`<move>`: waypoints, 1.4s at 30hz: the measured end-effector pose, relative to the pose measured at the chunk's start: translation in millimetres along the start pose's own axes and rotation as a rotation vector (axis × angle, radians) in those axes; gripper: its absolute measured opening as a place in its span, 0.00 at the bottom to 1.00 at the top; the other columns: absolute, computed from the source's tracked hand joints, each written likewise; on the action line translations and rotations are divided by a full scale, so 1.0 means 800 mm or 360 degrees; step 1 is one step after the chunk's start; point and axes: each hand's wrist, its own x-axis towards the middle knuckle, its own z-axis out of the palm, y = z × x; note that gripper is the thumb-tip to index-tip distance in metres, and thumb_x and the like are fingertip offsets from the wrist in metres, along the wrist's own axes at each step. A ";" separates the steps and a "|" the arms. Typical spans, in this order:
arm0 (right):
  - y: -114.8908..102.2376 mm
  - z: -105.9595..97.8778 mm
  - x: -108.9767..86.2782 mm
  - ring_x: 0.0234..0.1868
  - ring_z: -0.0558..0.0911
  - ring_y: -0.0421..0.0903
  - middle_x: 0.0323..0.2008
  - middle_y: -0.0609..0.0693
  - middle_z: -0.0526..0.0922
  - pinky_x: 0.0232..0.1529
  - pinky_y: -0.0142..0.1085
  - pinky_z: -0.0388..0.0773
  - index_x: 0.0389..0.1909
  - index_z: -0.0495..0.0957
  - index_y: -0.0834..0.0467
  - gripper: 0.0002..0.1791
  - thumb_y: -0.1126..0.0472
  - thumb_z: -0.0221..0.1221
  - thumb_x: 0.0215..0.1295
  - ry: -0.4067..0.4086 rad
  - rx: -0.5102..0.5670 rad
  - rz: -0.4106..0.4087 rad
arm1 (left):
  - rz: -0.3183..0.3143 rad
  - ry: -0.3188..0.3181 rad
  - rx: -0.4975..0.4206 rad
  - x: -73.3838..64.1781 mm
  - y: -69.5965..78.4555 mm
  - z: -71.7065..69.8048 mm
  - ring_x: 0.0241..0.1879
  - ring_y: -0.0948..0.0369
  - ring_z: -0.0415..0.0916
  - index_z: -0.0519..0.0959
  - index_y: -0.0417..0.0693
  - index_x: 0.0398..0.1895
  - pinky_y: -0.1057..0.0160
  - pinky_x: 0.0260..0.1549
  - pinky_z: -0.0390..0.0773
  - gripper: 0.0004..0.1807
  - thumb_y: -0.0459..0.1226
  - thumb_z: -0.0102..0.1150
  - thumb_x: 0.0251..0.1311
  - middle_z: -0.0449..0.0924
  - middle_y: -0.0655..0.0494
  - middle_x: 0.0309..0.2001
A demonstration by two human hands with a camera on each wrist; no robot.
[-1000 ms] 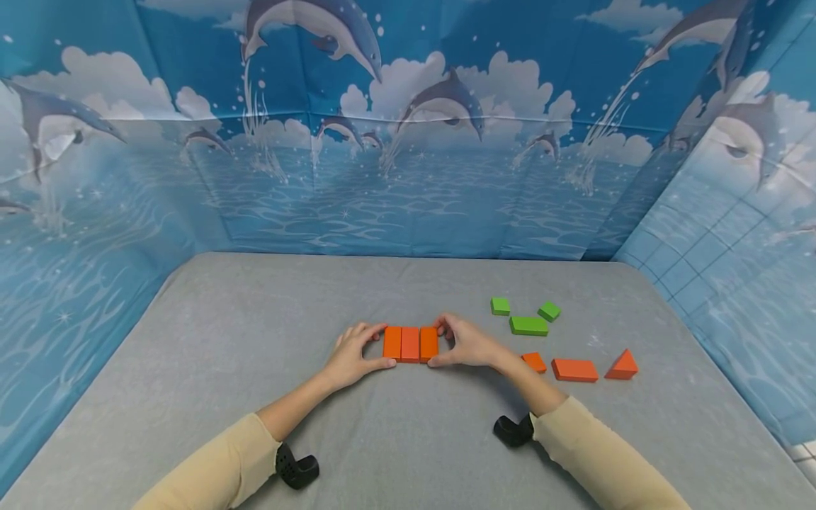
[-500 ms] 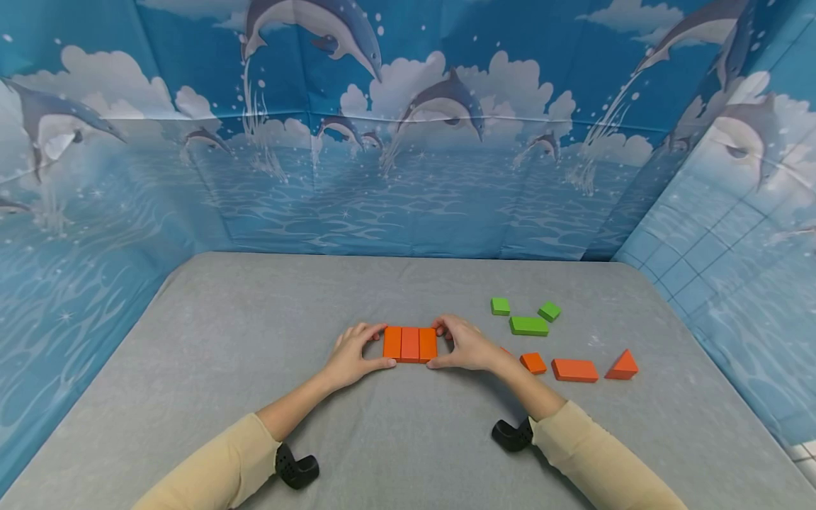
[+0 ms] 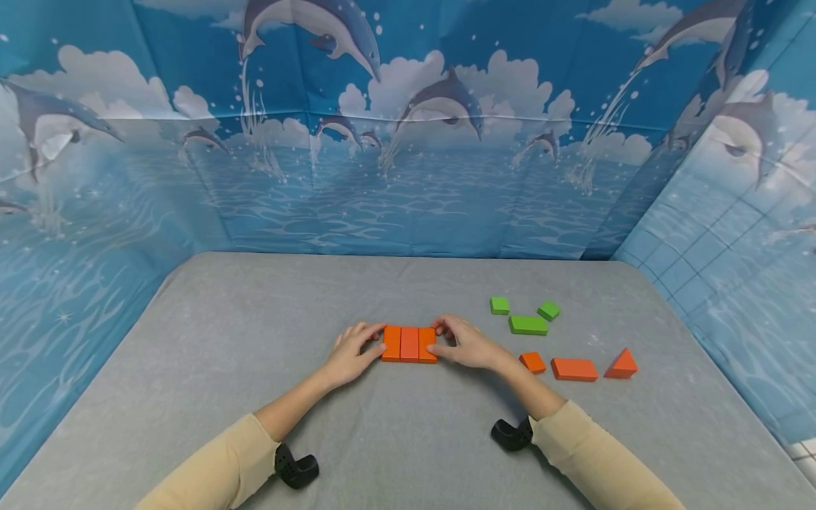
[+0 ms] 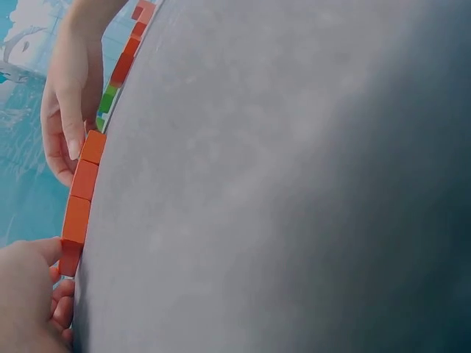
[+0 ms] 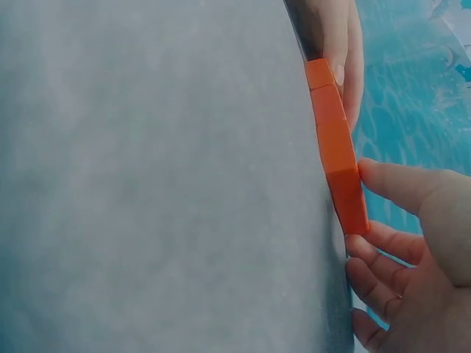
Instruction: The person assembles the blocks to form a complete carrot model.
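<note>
Three flat orange blocks lie side by side on the grey table: a left block (image 3: pixel 392 344), a middle block (image 3: pixel 410 345) and a right block (image 3: pixel 425 339). They touch with no visible gap. My left hand (image 3: pixel 348 358) holds the left block at its outer side, thumb and fingers bent around that end. On the opposite end, my right hand (image 3: pixel 469 345) holds the right block, its thumb over the top edge and its fingers against the outer side. The right wrist view shows this thumb (image 5: pixel 390 180) on the block's upper edge, with curled fingers (image 5: pixel 383 261) at its end.
To the right lie an orange square block (image 3: pixel 533 363), an orange rectangular block (image 3: pixel 574 369) and an orange triangular block (image 3: pixel 622 364). Behind them are a green rectangular block (image 3: pixel 528 325) and two small green blocks (image 3: pixel 500 305). A dolphin-print curtain (image 3: pixel 408 191) hangs around the table.
The right hand has slid the right block left, and the narrow gap beside the middle block has closed. Both thumbs have since moved up from the near edge of the row.
</note>
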 end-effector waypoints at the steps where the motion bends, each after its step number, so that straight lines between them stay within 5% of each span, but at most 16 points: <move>1: 0.001 -0.001 0.000 0.41 0.72 0.49 0.40 0.55 0.74 0.43 0.41 0.69 0.49 0.70 0.65 0.21 0.56 0.59 0.60 -0.0007 0.0043 -0.0005 | -0.0003 -0.0001 -0.0001 0.000 0.000 0.000 0.45 0.56 0.63 0.68 0.44 0.61 0.54 0.45 0.57 0.24 0.41 0.52 0.63 0.70 0.57 0.41; 7: 0.008 -0.036 -0.009 0.41 0.73 0.51 0.41 0.58 0.74 0.41 0.42 0.71 0.52 0.69 0.68 0.20 0.60 0.56 0.63 0.0063 0.0233 -0.0025 | 0.0004 0.0000 -0.0011 0.000 0.001 -0.001 0.47 0.55 0.64 0.69 0.44 0.61 0.54 0.46 0.57 0.24 0.41 0.52 0.63 0.70 0.56 0.42; 17: 0.028 -0.085 -0.074 0.40 0.74 0.49 0.43 0.59 0.77 0.40 0.41 0.71 0.48 0.74 0.66 0.18 0.60 0.60 0.59 0.0089 0.0039 0.0089 | 0.0002 0.0012 -0.0043 0.000 -0.001 0.000 0.47 0.54 0.64 0.70 0.44 0.60 0.52 0.47 0.57 0.23 0.41 0.54 0.62 0.71 0.56 0.41; 27: 0.040 -0.070 -0.118 0.38 0.74 0.47 0.37 0.50 0.77 0.38 0.38 0.73 0.44 0.76 0.64 0.21 0.60 0.67 0.50 0.0230 -0.0244 0.0111 | 0.0037 -0.0043 0.0002 0.004 0.000 -0.007 0.46 0.54 0.65 0.70 0.43 0.59 0.51 0.47 0.59 0.23 0.41 0.55 0.61 0.71 0.54 0.41; 42: 0.044 -0.043 -0.121 0.39 0.70 0.47 0.31 0.45 0.75 0.33 0.39 0.54 0.36 0.78 0.57 0.19 0.56 0.71 0.43 0.0472 -0.0451 0.0209 | 0.0095 -0.0035 0.0047 0.005 -0.006 -0.006 0.43 0.57 0.66 0.71 0.45 0.59 0.54 0.44 0.61 0.23 0.43 0.55 0.61 0.71 0.56 0.40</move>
